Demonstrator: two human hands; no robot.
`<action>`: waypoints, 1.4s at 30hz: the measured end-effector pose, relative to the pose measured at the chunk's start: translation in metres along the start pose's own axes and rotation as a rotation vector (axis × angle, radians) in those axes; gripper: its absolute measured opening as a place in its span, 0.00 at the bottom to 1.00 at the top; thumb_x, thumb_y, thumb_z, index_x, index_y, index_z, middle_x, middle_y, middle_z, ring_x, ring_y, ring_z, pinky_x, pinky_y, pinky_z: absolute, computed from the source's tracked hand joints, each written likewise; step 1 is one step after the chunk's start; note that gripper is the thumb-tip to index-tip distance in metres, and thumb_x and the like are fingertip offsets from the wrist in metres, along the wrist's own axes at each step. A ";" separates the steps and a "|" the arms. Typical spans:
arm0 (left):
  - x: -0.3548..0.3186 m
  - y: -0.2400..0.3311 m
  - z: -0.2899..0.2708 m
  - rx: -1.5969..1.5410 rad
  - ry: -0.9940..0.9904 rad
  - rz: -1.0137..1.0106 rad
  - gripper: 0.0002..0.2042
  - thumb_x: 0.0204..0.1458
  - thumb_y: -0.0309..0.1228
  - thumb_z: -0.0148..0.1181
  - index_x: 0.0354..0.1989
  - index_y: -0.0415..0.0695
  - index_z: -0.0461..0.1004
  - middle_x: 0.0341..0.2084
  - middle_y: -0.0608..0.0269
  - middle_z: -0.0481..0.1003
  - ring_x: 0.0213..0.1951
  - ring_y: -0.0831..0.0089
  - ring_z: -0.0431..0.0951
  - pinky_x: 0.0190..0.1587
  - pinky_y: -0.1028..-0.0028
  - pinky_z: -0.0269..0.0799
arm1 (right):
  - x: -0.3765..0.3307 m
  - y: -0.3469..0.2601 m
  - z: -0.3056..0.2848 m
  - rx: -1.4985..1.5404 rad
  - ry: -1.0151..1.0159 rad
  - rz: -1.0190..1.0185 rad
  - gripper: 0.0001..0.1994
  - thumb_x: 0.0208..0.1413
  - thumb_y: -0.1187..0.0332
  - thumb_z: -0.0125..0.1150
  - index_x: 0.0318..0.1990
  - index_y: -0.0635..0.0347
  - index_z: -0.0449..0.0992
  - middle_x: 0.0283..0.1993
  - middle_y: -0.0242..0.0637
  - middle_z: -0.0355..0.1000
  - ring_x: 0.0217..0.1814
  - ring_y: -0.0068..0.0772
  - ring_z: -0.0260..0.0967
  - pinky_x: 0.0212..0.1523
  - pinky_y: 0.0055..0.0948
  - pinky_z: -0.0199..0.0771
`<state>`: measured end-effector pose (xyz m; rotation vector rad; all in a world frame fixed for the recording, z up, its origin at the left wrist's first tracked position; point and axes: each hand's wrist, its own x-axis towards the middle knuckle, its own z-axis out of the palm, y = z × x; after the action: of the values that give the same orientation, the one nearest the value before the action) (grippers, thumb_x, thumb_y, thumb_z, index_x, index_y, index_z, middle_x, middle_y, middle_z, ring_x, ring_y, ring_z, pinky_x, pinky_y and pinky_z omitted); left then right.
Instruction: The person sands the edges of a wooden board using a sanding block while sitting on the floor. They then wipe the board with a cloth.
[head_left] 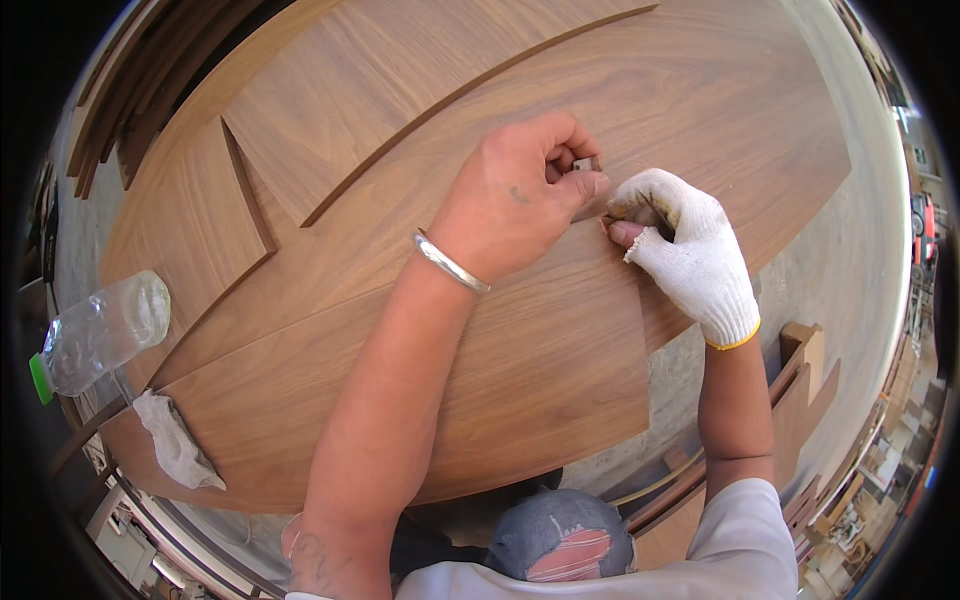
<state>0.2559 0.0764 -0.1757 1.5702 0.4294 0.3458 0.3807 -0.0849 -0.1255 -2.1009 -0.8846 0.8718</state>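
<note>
My left hand [530, 185], bare with a silver bangle [450, 262] at the wrist, has its fingers curled in a pinch. A small grey-brown block-like piece [587, 164] shows between its thumb and forefinger; its exact kind is unclear. Close beside it, my right hand [690, 245] wears a white knit glove with bare thumb tip and brown stains. Its thumb and fingers close on a small brownish bit, too small to name. Both hands are above wood-grain panels, near the right end of the nearer panel [540, 370].
More wood-grain boards [400, 80] lie across the far side, with dark strips [150, 90] stacked at far left. A clear bottle [105, 330] with a green cap lies at left, near a whitish cloth or glove [178, 440]. Wood offcuts [800, 385] stand at lower right.
</note>
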 end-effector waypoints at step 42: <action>0.000 0.001 -0.002 0.043 0.039 0.009 0.07 0.55 0.27 0.70 0.38 0.37 0.79 0.24 0.70 0.74 0.28 0.81 0.70 0.32 0.75 0.69 | 0.027 -0.023 -0.026 -0.526 -0.334 -0.015 0.15 0.61 0.59 0.66 0.34 0.64 0.77 0.27 0.48 0.70 0.31 0.46 0.68 0.37 0.41 0.69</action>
<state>0.2550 0.0781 -0.1744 1.6102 0.4627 0.3771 0.4084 -0.0602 -0.1021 -2.4178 -1.4281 1.0917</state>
